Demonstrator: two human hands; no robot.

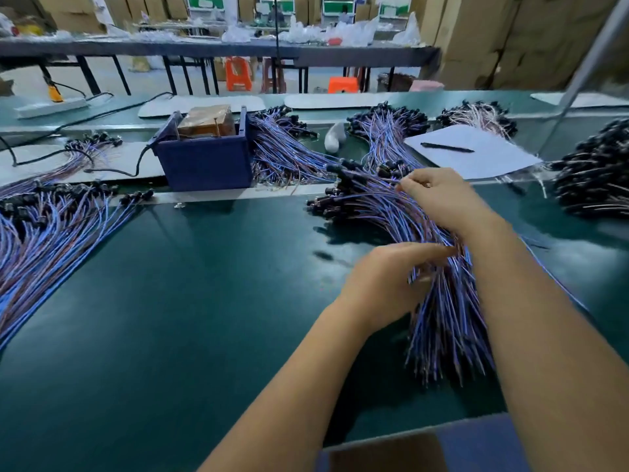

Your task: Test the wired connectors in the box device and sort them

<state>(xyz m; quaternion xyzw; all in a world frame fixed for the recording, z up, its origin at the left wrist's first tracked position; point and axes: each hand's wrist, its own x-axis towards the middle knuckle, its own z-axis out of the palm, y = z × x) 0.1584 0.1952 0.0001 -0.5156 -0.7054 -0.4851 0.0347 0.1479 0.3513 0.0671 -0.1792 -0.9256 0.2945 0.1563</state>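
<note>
While both hands work in the bundle of wired connectors point(439, 267) at the right of the green counter point(204, 318), the box device point(204, 155) sits far and to the left of them, across bare counter. The right hand point(442, 199) is at the far end of the bundle, its fingers curled and seemingly pinching a wire or two just behind the black plugs; the blur keeps me from saying how many. The left hand point(391, 277) lies at the bundle's middle, fingers reaching into the strands, and whether it grips them or only presses them I cannot tell.

The bundle's long axis runs from the bare wire ends near the person out to the plugs, which fan far and leftward, toward the box. So a plug drawn out would likely travel up and to the left, and the right hand, already at the plug end, looks the nearer for that carry.

Another heap of connectors point(282, 148) lies right against the box's right side, between it and the hands, and could snag a trailing wire. A further pile point(47, 226) spreads at the left. A sheet of paper point(473, 151) with a pen point(446, 147) lies just beyond the right hand.
</note>
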